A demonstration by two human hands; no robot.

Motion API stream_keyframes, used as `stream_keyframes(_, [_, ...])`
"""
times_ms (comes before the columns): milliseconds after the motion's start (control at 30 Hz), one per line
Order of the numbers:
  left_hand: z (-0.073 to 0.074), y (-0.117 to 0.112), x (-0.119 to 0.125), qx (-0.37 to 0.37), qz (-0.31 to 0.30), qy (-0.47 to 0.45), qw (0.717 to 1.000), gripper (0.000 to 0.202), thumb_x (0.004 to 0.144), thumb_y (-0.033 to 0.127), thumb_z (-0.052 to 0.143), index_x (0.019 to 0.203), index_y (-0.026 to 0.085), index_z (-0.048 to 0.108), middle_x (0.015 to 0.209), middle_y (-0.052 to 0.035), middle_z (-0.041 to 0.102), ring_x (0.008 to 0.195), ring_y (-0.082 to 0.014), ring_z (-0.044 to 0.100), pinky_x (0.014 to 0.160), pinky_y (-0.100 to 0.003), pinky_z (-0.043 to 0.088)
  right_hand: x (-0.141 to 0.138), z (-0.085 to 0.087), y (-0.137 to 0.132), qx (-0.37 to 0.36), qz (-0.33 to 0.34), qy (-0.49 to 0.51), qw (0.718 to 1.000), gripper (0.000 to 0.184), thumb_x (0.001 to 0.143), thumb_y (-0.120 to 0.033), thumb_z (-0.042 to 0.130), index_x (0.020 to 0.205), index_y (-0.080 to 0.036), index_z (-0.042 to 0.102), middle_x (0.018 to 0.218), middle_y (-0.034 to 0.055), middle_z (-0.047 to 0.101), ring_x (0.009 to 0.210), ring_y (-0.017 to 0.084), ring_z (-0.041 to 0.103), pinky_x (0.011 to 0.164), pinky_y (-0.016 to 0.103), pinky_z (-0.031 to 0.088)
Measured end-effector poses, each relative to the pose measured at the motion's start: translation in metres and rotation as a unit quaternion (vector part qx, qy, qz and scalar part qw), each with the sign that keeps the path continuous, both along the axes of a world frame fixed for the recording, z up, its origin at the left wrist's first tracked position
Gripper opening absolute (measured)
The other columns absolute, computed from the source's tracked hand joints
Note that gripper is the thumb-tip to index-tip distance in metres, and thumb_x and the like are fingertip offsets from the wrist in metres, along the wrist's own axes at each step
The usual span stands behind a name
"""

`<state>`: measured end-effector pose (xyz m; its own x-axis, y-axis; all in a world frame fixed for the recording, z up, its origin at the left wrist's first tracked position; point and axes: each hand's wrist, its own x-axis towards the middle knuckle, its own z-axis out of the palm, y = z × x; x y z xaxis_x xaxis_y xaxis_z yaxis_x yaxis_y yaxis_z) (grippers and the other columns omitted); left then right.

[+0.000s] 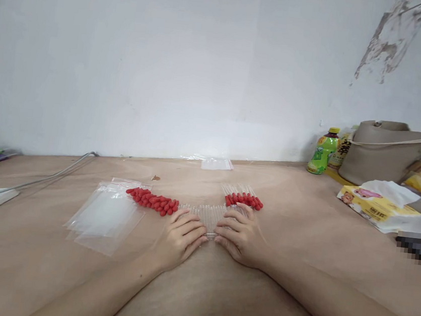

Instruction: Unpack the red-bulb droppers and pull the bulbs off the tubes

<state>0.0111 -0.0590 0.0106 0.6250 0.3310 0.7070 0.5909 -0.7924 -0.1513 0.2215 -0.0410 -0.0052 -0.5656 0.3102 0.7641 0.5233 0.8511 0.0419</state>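
A row of thin clear tubes lies side by side on the table in front of me. My left hand rests over the left part of this row, palm down, fingers stretched out. Over the right part lies my right hand, its fingers also extended and slightly apart. The hands hide both ends of the row. Just left of my left fingertips is a pile of small red rubber bulbs. Beyond my right hand, several droppers with red bulbs lie together, their thin clear stems pointing toward the wall.
Clear zip bags overlap on the left, and another small bag lies by the wall. A grey cable runs at far left. On the right are a green bottle, a beige bag, a tissue pack and a dark object.
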Motion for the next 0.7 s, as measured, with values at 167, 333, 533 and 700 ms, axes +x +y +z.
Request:
stream_keyframes(167, [-0.0031,-0.0006,-0.0005,0.026,-0.017,0.004,1.0,0.01,0.08,0.019,0.056,0.09,0.019,0.06,0.084,-0.0003,0.068,0.084,-0.0147,0.06,0.091,-0.037,0.038,-0.0011,0.0012,-0.0021,0.002,0.022,-0.009,1.0,0.023,0.079,-0.042,0.056,0.091,-0.022,0.062,0.083,0.0004,0.067,0.089,0.017,0.054,0.096,0.046,0.023])
stream_keyframes(333, [-0.0051,-0.0006,-0.0005,0.02,-0.019,0.019,0.999,0.014,0.079,0.02,0.058,0.093,0.02,0.06,0.087,-0.0006,0.068,0.086,-0.0157,0.06,0.091,-0.037,0.039,-0.003,0.0001,-0.0031,-0.01,0.04,0.011,0.999,0.013,0.084,-0.027,0.052,0.09,-0.023,0.062,0.077,-0.0016,0.068,0.085,0.015,0.056,0.097,0.044,0.024])
stream_keyframes(533, [-0.005,-0.0025,0.0,-0.001,-0.023,0.014,1.0,0.014,0.079,0.021,0.057,0.093,0.018,0.06,0.087,-0.0023,0.068,0.087,-0.016,0.06,0.093,-0.037,0.039,-0.002,-0.0006,-0.0034,-0.021,0.057,0.006,0.998,0.01,0.084,-0.023,0.051,0.085,-0.021,0.061,0.072,-0.0037,0.067,0.08,0.012,0.057,0.098,0.042,0.023])
stream_keyframes(700, [-0.0039,-0.0046,-0.0005,0.0,-0.022,0.025,0.999,0.011,0.081,0.019,0.053,0.088,0.018,0.061,0.082,-0.0023,0.068,0.085,-0.0156,0.061,0.092,-0.037,0.04,-0.0021,-0.0011,-0.0016,-0.021,0.055,-0.021,0.998,0.009,0.084,-0.021,0.05,0.083,-0.02,0.059,0.072,-0.004,0.067,0.075,0.009,0.057,0.095,0.037,0.029])
